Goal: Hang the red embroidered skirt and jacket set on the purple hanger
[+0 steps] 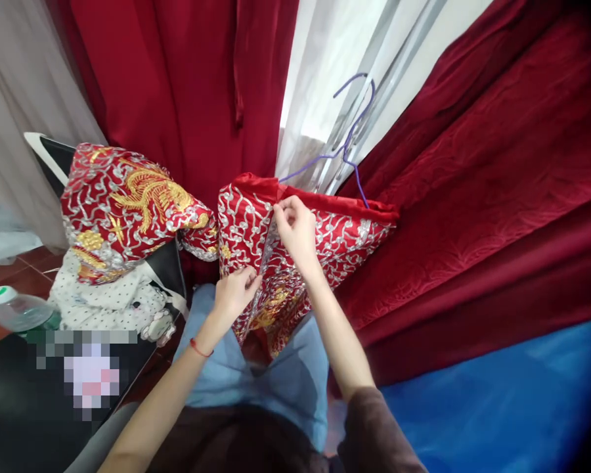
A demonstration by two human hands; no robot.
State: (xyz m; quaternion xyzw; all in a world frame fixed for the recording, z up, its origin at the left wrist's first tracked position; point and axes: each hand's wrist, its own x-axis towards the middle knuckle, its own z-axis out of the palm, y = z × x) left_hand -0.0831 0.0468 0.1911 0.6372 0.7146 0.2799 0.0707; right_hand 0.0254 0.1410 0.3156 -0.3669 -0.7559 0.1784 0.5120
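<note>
A red garment (pixel 345 236) with silver and gold embroidery hangs on a purple wire hanger (pixel 350 141) in front of me. My right hand (pixel 295 230) pinches the garment's front edge just below the collar. Lower down, my left hand (pixel 234 292) grips the same front opening, fingers closed on the fabric. A red cord circles my left wrist.
A second red and gold embroidered garment (pixel 123 203) lies draped over a black chair (pixel 54 161) at the left, on white dotted cloth (pixel 103 305). A plastic bottle (pixel 17 309) lies at far left. Red curtains (pixel 187 85) hang behind; red fabric (pixel 497 197) and blue cloth (pixel 497 401) are at right.
</note>
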